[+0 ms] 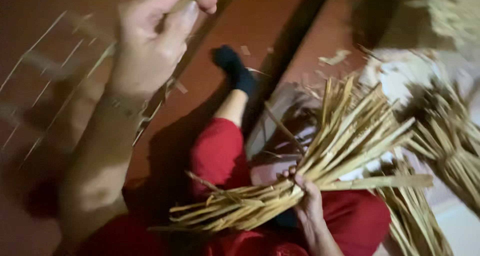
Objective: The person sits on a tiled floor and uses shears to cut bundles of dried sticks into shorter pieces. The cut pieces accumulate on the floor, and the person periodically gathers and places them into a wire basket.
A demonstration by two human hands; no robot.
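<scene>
Right hand (307,198) grips stiff, flat straw strips (320,161).

The left hand (150,41) is raised high, above the red-trousered knee (217,153) and toward its left, back of the hand to the camera, fingers curled shut with thumb and forefinger pinched together at the top. Its forearm runs straight down from the wrist, which wears a thin bracelet, and is blurred. The right hand (307,198) sits low, just right of that knee, fingers clenched in a closed fist, knuckles up, the thumb side turned toward the knee. Its wrist bends back toward the body. Beyond the knee the bare shin stretches away to a dark-socked foot (232,66)
</scene>
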